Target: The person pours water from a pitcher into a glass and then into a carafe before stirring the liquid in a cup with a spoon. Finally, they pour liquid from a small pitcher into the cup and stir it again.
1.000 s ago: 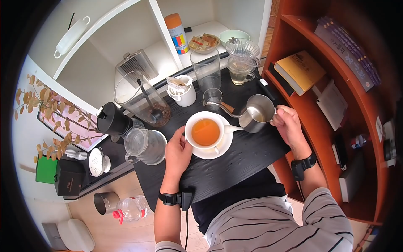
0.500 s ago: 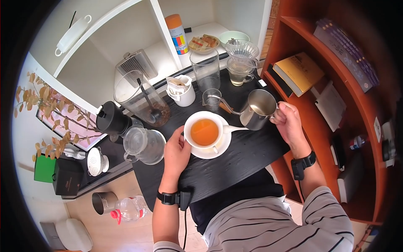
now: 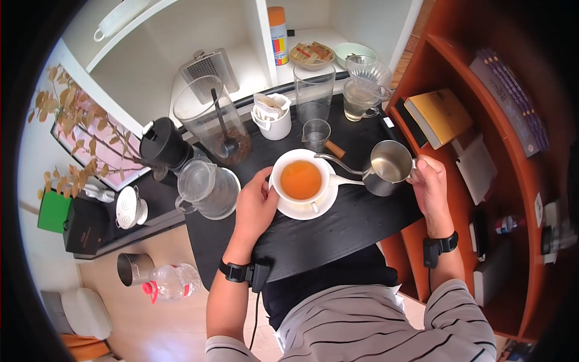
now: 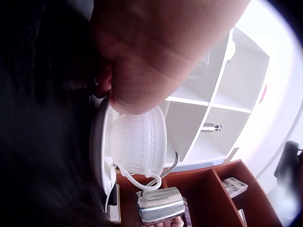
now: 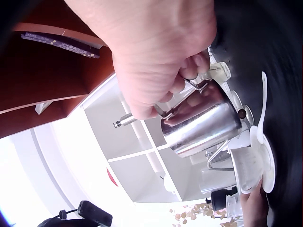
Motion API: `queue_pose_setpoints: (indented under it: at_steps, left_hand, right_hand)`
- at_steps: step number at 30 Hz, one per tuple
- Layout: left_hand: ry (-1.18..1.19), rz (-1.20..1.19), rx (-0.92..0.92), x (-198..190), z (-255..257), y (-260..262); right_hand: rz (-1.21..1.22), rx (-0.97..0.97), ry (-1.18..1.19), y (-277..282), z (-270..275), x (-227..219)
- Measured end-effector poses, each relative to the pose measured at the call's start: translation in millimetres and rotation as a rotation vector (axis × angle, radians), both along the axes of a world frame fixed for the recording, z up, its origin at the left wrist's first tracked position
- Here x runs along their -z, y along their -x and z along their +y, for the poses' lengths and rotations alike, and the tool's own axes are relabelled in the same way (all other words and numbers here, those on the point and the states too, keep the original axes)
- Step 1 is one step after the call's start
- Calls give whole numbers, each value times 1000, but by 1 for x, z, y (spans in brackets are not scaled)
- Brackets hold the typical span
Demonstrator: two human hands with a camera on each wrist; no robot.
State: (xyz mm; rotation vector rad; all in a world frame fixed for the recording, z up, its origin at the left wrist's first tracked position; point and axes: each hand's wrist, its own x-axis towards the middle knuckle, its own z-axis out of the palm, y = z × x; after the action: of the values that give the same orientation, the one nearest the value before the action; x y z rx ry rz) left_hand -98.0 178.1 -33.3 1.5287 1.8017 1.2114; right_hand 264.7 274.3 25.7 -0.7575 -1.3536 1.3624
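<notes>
Cup (image 3: 301,180): white porcelain, amber liquid inside, frame centre.
Left hand (image 3: 255,208): forearm angled upward, pinching white round saucer (image 3: 293,212) at its left rim.
Right hand (image 3: 432,186): curled round silver metal gooseneck pitcher's (image 3: 384,179) handle.

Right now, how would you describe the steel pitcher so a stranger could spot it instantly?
Look at the black table. Near its right side, the right hand grips the steel pitcher by its handle. Unlike the white teacup beside it, this one is shiny metal with a thin, curved spout.
</notes>
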Motion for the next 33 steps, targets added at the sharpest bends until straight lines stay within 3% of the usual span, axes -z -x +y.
queue_pose_setpoints:
  at_steps: [11, 18, 21, 23, 33]
  left_hand:
    - [38, 32, -20, -9, -4, 0]
    - [-83, 81, -13, 0, -4, 2]
    - [-112, 112, -33, 4, -3, 3]
    - [-81, 75, -42, 3, -3, 3]
    - [-31, 82, -36, 3, -4, 4]
  right_hand:
    - [-228, 25, -58, -14, -2, -44]
    - [-394, 33, -113, -14, 4, -69]
    - [-431, -54, -167, -7, 10, -83]
    - [-417, 13, -150, -2, 5, -88]
    - [-511, -36, -220, 13, 10, -121]
